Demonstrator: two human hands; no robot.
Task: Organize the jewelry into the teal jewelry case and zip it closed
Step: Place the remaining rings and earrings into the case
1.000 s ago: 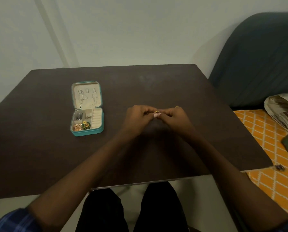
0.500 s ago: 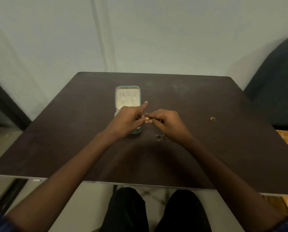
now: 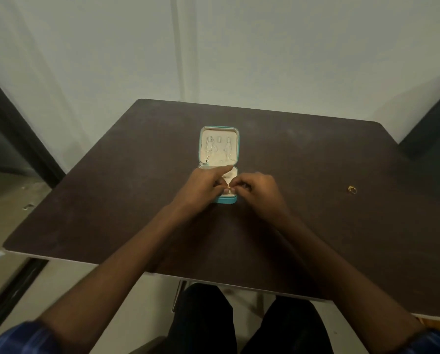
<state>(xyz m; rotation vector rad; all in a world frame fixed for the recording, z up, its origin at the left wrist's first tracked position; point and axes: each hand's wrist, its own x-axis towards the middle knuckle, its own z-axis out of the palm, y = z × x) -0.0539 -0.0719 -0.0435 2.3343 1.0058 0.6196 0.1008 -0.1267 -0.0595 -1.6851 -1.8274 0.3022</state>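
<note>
- Head view, case as landmark: the teal jewelry case (image 3: 219, 146) lies open near the middle of the table (image 3: 137, 200), lid flat on the far side with chains hung inside it.
- Left hand (image 3: 203, 189) hovers over the near tray of the case, forefinger stretched toward the hinge, thumb and other fingers pinching a small gold piece (image 3: 229, 187).
- Right hand (image 3: 258, 190) meets it just right of the case, fingertips curled onto the same piece (whether it truly grips or only steadies, I cannot tell).
- Step in hand, as I judge it: seating this piece in the tray's right-hand part. Lower it straight down and let go only once it sits.
- A gold ring (image 3: 352, 190) lies well to the right of the case, apart from both hands, not yet packed.
- The case is not yet zipped.
</note>
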